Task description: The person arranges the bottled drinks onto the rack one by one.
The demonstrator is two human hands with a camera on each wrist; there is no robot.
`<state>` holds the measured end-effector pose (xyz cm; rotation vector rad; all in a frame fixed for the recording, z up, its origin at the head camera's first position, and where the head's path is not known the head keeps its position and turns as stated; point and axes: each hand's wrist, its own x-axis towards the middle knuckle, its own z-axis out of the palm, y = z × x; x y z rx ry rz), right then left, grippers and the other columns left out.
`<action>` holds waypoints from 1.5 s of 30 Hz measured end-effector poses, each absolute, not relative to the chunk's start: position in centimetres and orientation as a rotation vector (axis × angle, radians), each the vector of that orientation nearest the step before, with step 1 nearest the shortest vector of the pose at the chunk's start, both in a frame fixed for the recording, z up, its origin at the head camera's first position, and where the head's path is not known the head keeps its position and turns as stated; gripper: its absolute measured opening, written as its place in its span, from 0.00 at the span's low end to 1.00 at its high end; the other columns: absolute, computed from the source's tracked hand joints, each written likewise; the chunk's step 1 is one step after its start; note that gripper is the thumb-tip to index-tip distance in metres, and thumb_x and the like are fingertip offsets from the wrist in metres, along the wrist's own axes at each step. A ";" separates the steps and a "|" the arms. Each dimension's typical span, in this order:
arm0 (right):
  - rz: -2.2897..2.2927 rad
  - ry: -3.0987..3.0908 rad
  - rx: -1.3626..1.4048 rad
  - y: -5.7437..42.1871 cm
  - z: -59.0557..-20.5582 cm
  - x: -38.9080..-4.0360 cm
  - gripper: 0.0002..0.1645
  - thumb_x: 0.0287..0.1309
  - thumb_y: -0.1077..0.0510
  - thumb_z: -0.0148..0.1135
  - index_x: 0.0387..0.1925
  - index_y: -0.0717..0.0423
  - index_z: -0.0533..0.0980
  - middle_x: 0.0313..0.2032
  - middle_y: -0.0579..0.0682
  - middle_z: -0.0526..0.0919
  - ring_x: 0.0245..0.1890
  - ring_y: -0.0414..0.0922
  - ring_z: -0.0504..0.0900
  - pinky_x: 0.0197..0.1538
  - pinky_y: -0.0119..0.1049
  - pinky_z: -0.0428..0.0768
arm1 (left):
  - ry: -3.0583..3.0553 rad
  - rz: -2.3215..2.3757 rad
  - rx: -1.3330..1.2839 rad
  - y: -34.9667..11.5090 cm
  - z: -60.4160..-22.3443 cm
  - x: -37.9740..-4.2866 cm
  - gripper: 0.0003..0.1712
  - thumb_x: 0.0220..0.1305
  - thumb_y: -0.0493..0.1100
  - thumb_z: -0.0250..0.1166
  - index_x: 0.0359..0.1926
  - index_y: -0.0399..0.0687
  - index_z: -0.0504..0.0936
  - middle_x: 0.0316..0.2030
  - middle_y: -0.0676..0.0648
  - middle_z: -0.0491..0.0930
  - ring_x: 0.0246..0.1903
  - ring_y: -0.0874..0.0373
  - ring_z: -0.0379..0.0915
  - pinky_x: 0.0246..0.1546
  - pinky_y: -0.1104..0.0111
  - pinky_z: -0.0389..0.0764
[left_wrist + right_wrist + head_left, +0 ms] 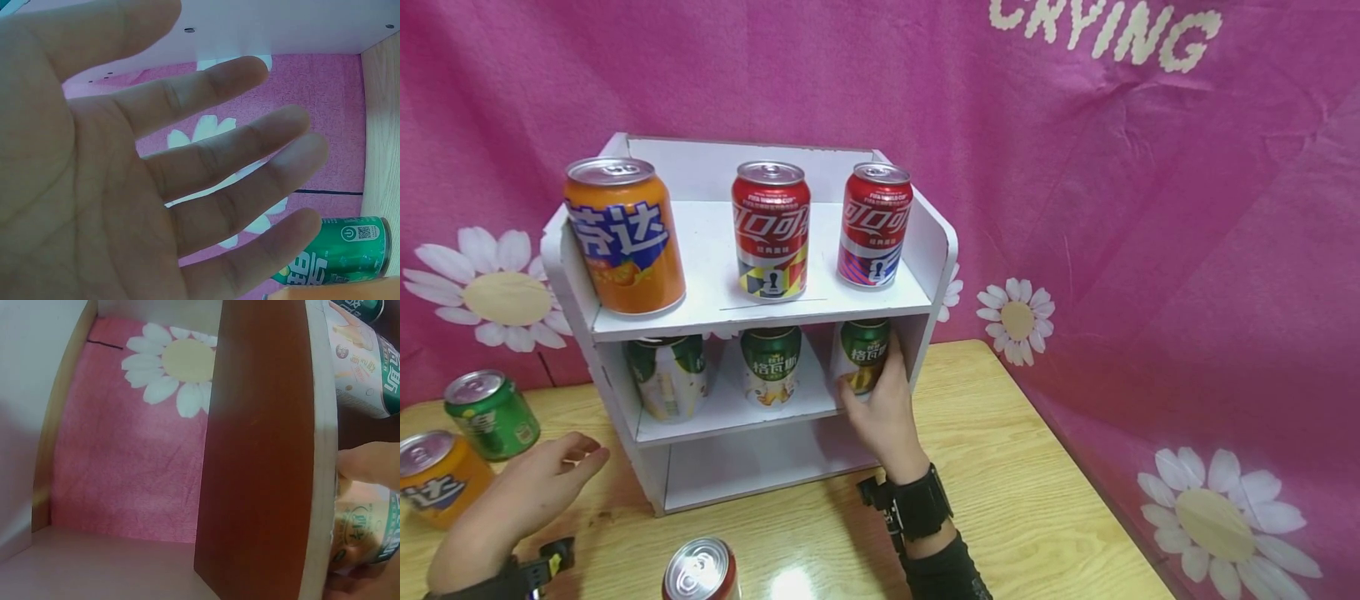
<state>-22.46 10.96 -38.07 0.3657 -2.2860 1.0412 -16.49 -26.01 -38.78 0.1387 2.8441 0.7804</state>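
Note:
My right hand (886, 415) grips a green-and-white drink can (862, 354) at the right end of the white rack's middle shelf (737, 421). Thumb and fingers lie on opposite sides of that can; in the right wrist view, part of the can (362, 522) shows beside the shelf edge. Two more green-and-white cans, one at the middle (771, 367) and one at the left (667, 379), stand on the same shelf. Left of the rack, my left hand (538, 483) hangs over the table with nothing in it. Its fingers (219, 150) are spread loosely in the left wrist view.
On the top shelf stand an orange soda can (628, 242) and two red cola cans, one central (771, 233) and one right (876, 225). A green can (493, 417) and another orange can (445, 479) are at the table's left. One red can (702, 571) stands in front.

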 end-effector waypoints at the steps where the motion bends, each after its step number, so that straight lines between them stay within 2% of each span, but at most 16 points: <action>1: 1.048 -2.284 0.367 11.0 -38.1 -22.5 0.54 0.42 0.56 0.66 0.65 0.60 0.43 0.56 0.60 0.61 0.53 0.46 0.65 0.56 0.41 0.64 | 2.851 0.781 0.142 -26.0 -38.8 -16.5 0.32 0.64 0.60 0.43 0.44 0.31 0.71 0.39 0.33 0.75 0.38 0.38 0.70 0.32 0.51 0.72; 9: 1.129 -2.318 0.362 11.2 -38.0 -22.4 0.54 0.42 0.58 0.64 0.66 0.55 0.41 0.56 0.57 0.62 0.53 0.44 0.65 0.56 0.40 0.64 | 2.842 0.783 0.137 -26.1 -38.8 -16.5 0.32 0.64 0.59 0.43 0.45 0.31 0.71 0.40 0.34 0.75 0.38 0.39 0.70 0.32 0.51 0.72; 13: 1.068 -2.317 0.360 11.1 -38.1 -22.3 0.54 0.43 0.57 0.65 0.65 0.57 0.42 0.56 0.59 0.62 0.54 0.45 0.64 0.56 0.41 0.64 | 2.819 0.776 0.114 -26.2 -38.8 -16.7 0.34 0.63 0.61 0.43 0.46 0.31 0.71 0.40 0.33 0.74 0.39 0.38 0.70 0.32 0.51 0.72; 24: 1.051 -2.314 0.361 11.1 -38.0 -22.2 0.54 0.41 0.58 0.65 0.65 0.59 0.43 0.56 0.60 0.62 0.54 0.47 0.65 0.56 0.41 0.64 | 2.853 0.780 0.142 -26.1 -39.0 -16.6 0.33 0.64 0.60 0.43 0.44 0.32 0.71 0.39 0.34 0.75 0.38 0.39 0.71 0.32 0.51 0.72; 35: 0.987 -2.319 0.342 11.1 -37.9 -22.2 0.54 0.44 0.56 0.66 0.65 0.60 0.43 0.58 0.61 0.60 0.56 0.49 0.63 0.57 0.42 0.63 | 2.871 0.782 0.153 -25.8 -38.4 -16.4 0.31 0.65 0.58 0.43 0.44 0.31 0.72 0.38 0.34 0.75 0.37 0.41 0.71 0.31 0.51 0.72; 41: 0.988 -2.314 0.370 11.2 -37.5 -21.5 0.53 0.45 0.55 0.65 0.65 0.61 0.43 0.58 0.60 0.59 0.56 0.49 0.63 0.57 0.41 0.62 | 2.906 0.769 0.188 -25.8 -38.7 -16.5 0.30 0.65 0.57 0.44 0.43 0.31 0.73 0.38 0.33 0.75 0.37 0.38 0.70 0.32 0.49 0.71; 45: 0.924 -2.336 0.385 11.5 -37.2 -20.2 0.50 0.46 0.55 0.64 0.64 0.64 0.47 0.57 0.61 0.59 0.57 0.48 0.61 0.58 0.41 0.61 | 2.936 0.734 0.190 -25.9 -38.9 -16.6 0.31 0.64 0.56 0.46 0.42 0.28 0.74 0.39 0.29 0.74 0.39 0.34 0.69 0.34 0.47 0.70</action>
